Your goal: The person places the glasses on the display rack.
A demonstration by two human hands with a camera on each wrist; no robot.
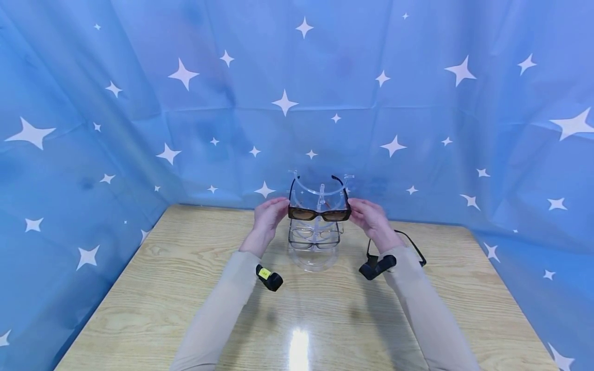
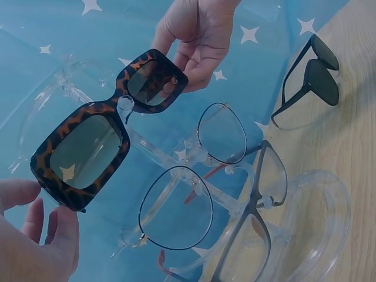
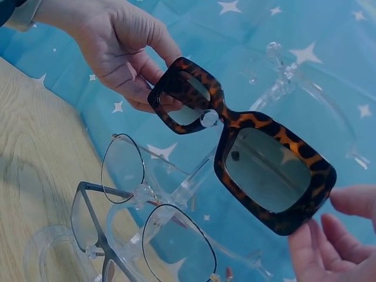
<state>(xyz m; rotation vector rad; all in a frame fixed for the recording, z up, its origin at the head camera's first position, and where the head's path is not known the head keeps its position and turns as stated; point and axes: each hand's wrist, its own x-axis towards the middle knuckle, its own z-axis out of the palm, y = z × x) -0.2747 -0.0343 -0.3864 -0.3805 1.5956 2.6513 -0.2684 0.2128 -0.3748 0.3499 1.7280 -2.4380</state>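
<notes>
Starry blue backdrop [image 1: 260, 77], pale wooden table [image 1: 153, 288], left hand [image 1: 267, 218] and right hand [image 1: 370, 218] pinching tortoiseshell sunglasses [image 1: 319, 213]

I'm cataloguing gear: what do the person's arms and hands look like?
Long, pale beige sleeves cover both arms. Each wrist carries a black device; the left one has a yellow label. The left hand and right hand are ungloved.

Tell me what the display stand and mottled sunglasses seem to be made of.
Display stand: probably clear, glossy acrylic, since the blue backdrop shows through; glass is possible. Mottled sunglasses: likely smooth plastic, judging by the thick, patterned frame.
</notes>
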